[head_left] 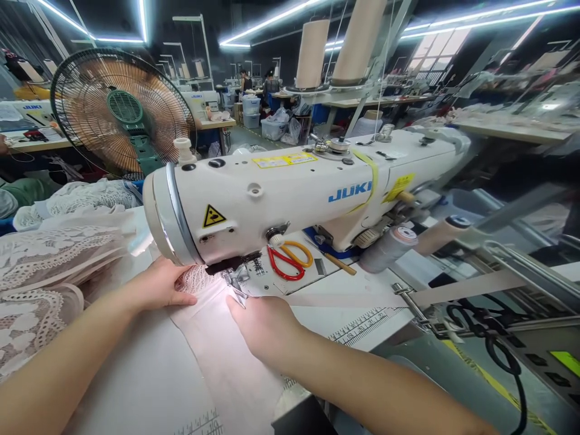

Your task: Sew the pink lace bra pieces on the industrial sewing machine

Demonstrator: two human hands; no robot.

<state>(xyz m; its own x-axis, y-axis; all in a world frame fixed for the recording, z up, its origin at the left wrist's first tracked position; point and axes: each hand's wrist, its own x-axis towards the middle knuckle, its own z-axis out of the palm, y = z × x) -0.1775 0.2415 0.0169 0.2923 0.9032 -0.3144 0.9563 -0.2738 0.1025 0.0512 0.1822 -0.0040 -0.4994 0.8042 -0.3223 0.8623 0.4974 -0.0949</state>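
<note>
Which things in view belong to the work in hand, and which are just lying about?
Seemingly in use:
pale fabric, touched by left hand and right hand
white JUKI sewing machine
presser foot, beside right hand

Apparently lying or standing by:
scissors with red and orange handles
wooden-handled tool
green fan

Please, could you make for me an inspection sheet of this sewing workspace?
Surface: white table, printed ruler marks.
Job's things: pale fabric at the metal foot of the white JUKI machine; lace pieces at left.
Clutter: scissors with red and yellow handles, wooden-handled tool, grey thread cone.
Grippers: bare hands; left hand and right hand both on the fabric.
Cables: black cable looping at right.
Surroundings: large fan, other machines, people in background.
</note>
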